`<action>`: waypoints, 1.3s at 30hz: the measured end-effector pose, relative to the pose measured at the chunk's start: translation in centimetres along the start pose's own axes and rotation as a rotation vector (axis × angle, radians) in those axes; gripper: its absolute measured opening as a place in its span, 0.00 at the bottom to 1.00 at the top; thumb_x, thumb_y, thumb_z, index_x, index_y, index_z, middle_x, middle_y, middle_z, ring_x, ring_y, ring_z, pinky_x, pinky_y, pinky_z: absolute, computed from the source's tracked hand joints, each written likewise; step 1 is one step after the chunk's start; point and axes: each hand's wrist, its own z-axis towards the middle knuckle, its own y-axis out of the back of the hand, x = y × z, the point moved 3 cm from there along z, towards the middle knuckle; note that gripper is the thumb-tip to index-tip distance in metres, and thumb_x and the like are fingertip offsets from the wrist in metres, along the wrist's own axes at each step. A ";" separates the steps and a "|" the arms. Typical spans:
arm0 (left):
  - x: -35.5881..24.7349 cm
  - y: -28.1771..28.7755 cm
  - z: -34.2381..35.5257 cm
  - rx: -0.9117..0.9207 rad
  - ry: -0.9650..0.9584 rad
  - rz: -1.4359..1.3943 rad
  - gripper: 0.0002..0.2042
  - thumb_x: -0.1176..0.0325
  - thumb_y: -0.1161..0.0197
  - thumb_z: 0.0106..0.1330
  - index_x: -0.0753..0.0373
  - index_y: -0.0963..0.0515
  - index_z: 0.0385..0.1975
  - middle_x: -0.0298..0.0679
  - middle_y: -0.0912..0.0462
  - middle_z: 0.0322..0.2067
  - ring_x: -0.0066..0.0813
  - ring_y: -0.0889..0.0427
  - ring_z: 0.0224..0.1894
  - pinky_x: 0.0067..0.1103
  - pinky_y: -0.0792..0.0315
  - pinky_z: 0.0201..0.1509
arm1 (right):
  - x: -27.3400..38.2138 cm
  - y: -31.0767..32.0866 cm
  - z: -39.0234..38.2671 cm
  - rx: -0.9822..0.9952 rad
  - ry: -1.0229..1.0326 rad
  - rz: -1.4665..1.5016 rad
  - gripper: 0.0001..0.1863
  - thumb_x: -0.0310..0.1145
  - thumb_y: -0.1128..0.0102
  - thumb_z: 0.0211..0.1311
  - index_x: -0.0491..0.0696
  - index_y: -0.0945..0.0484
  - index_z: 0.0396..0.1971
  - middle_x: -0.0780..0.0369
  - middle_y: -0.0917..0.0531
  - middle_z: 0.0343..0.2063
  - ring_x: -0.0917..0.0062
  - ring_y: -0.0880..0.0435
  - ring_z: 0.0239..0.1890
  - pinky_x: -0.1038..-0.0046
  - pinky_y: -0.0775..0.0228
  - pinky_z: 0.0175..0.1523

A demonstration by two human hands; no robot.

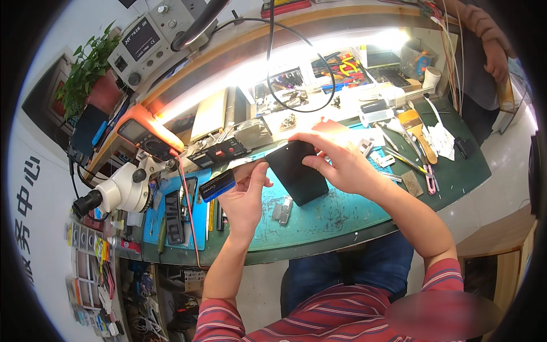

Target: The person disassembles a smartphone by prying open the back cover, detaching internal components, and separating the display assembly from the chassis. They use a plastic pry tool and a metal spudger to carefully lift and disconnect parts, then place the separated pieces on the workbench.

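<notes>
Above the middle of the work mat, a black phone-sized panel [296, 174] is held tilted, with its dark glossy face toward me. My right hand [342, 162] grips it by the upper right edge, thumb on the face and fingers at the top. In my left hand [242, 199] is a thin flat blade with a blue-and-black handle [218, 184], held between thumb and fingers. The blade's end reaches the panel's left edge; whether it goes into that edge I cannot tell. On the mat below lies a small silvery metal part [282, 211].
The teal mat [319, 231] covers the bench. At left stand a white microscope [117, 188], an orange multimeter [149, 137] with a red lead, and phone parts [174, 216]. Brushes [419, 134], tweezers and scissors lie right. A black cable [330, 71] loops overhead. Another person [484, 45] is far right.
</notes>
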 end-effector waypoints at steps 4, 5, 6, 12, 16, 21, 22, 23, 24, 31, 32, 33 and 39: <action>0.4 -0.7 -0.4 -0.069 0.062 -0.040 0.07 0.74 0.30 0.69 0.73 0.16 0.40 0.40 0.13 0.32 0.22 0.18 0.27 0.18 0.20 0.36 | -0.3 0.2 0.0 -0.008 -0.013 0.004 0.24 0.24 0.36 0.67 0.51 0.24 0.63 0.58 0.19 0.46 0.70 0.17 0.41 0.71 0.20 0.48; 0.9 -0.6 -0.3 0.010 0.090 -0.005 0.09 0.72 0.31 0.70 0.72 0.18 0.43 0.40 0.13 0.35 0.22 0.18 0.30 0.19 0.21 0.39 | -0.4 0.3 0.0 0.002 -0.048 -0.013 0.24 0.23 0.36 0.67 0.50 0.24 0.63 0.59 0.20 0.46 0.72 0.18 0.41 0.72 0.20 0.48; 2.1 0.2 -0.4 0.079 0.121 0.036 0.12 0.69 0.32 0.71 0.72 0.19 0.46 0.40 0.14 0.38 0.23 0.18 0.34 0.21 0.22 0.42 | -0.7 0.2 0.1 0.020 -0.080 -0.024 0.24 0.23 0.36 0.67 0.50 0.24 0.62 0.59 0.20 0.46 0.74 0.18 0.41 0.72 0.20 0.48; 5.3 -1.4 -1.0 0.635 0.306 -0.296 0.49 0.32 0.47 0.70 0.66 0.51 0.77 0.46 0.39 0.74 0.38 0.38 0.74 0.34 0.42 0.77 | -2.8 0.3 0.3 0.013 -0.359 0.364 0.27 0.23 0.37 0.70 0.48 0.30 0.67 0.62 0.16 0.43 0.84 0.18 0.42 0.76 0.21 0.48; 6.3 -2.0 -1.0 0.773 0.691 -0.595 0.52 0.22 0.70 0.66 0.60 0.55 0.79 0.49 0.38 0.74 0.46 0.32 0.73 0.39 0.34 0.74 | -3.7 -0.5 -0.3 0.087 -0.458 0.662 0.26 0.25 0.38 0.72 0.47 0.32 0.66 0.59 0.14 0.43 0.78 0.15 0.47 0.72 0.19 0.48; 6.2 -2.3 -1.6 0.768 0.857 -0.718 0.45 0.29 0.79 0.74 0.59 0.48 0.78 0.55 0.32 0.70 0.55 0.25 0.67 0.44 0.32 0.72 | -3.7 -1.4 -0.9 0.170 -0.495 0.326 0.25 0.35 0.35 0.71 0.47 0.30 0.64 0.58 0.14 0.42 0.75 0.14 0.44 0.69 0.22 0.50; 6.2 -1.8 -1.6 0.777 0.865 -0.718 0.43 0.30 0.79 0.75 0.59 0.47 0.78 0.56 0.31 0.69 0.56 0.26 0.67 0.45 0.33 0.73 | -3.1 -0.9 -0.2 0.234 -0.519 0.108 0.24 0.39 0.34 0.71 0.47 0.27 0.63 0.58 0.14 0.41 0.74 0.13 0.42 0.70 0.22 0.48; 6.1 -1.2 -1.7 0.704 0.899 -0.778 0.37 0.39 0.77 0.81 0.61 0.43 0.76 0.58 0.28 0.66 0.53 0.23 0.65 0.43 0.32 0.72 | -3.6 -0.3 0.3 0.148 -0.495 -0.049 0.24 0.42 0.33 0.70 0.47 0.25 0.61 0.57 0.15 0.40 0.72 0.13 0.40 0.69 0.22 0.47; 6.0 -1.2 -1.6 0.679 0.912 -0.793 0.35 0.42 0.76 0.82 0.61 0.41 0.75 0.57 0.26 0.65 0.51 0.22 0.63 0.42 0.29 0.70 | -4.4 0.9 0.6 0.057 -0.467 -0.219 0.25 0.45 0.32 0.69 0.47 0.22 0.59 0.57 0.15 0.40 0.71 0.13 0.38 0.68 0.22 0.45; 7.2 -2.0 -1.8 0.565 1.020 -0.940 0.28 0.53 0.71 0.83 0.66 0.32 0.66 0.55 0.20 0.57 0.45 0.18 0.58 0.42 0.23 0.64 | -17.2 8.4 3.3 -0.075 -0.361 -0.984 0.34 0.50 0.26 0.56 0.44 0.22 0.57 0.55 0.15 0.50 0.57 0.20 0.57 0.55 0.39 0.68; 7.3 -1.9 -1.9 0.553 1.019 -0.943 0.28 0.53 0.71 0.83 0.67 0.32 0.67 0.55 0.21 0.58 0.46 0.19 0.59 0.43 0.23 0.64 | -17.5 8.3 3.7 -0.042 -0.434 -0.923 0.36 0.52 0.24 0.53 0.45 0.22 0.57 0.55 0.14 0.49 0.58 0.20 0.58 0.56 0.43 0.70; 7.2 -1.5 -2.0 0.538 1.021 -0.935 0.28 0.53 0.71 0.83 0.67 0.33 0.67 0.56 0.22 0.59 0.47 0.19 0.59 0.44 0.23 0.65 | -17.4 7.7 4.3 -0.041 -0.468 -0.896 0.35 0.51 0.24 0.53 0.45 0.22 0.56 0.56 0.13 0.48 0.60 0.20 0.58 0.58 0.46 0.71; 8.1 -0.9 -2.3 0.475 1.032 -0.969 0.30 0.50 0.69 0.82 0.66 0.33 0.69 0.54 0.23 0.60 0.44 0.21 0.62 0.42 0.25 0.67 | -14.6 7.6 2.8 -0.463 -0.262 -0.558 0.27 0.37 0.28 0.61 0.39 0.24 0.56 0.51 0.14 0.46 0.62 0.15 0.49 0.63 0.25 0.56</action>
